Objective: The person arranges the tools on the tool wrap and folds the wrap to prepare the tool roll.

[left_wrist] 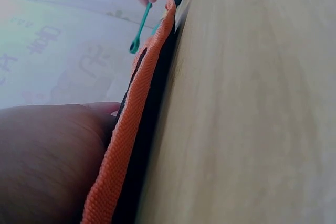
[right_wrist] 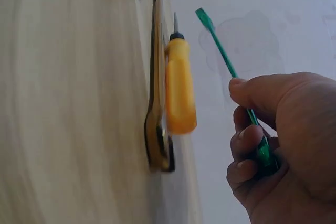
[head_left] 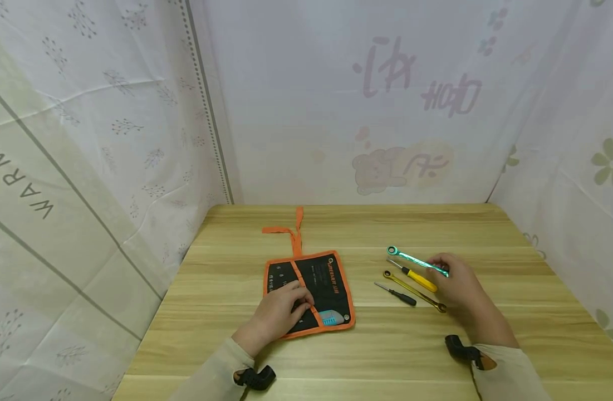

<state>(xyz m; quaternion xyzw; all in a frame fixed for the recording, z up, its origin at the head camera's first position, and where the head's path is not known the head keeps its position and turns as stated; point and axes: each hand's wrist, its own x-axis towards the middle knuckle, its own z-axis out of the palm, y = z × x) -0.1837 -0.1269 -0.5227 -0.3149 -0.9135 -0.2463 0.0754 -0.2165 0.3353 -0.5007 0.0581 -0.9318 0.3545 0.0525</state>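
My left hand is on a black tool pouch with orange trim, its thumb and fingertips pinching the orange edge of a pocket. In the left wrist view the pouch's orange border rises beside that hand. My right hand grips a shiny green ratchet wrench by one end, the ring end pointing away and lifted off the table. Close to this hand lie a yellow-handled screwdriver, a gold ratchet wrench and a small black screwdriver.
A grey and blue utility knife sits in the pouch's lower right pocket. Orange tie straps stretch from the pouch toward the back of the wooden table. Printed curtains hang behind and at both sides.
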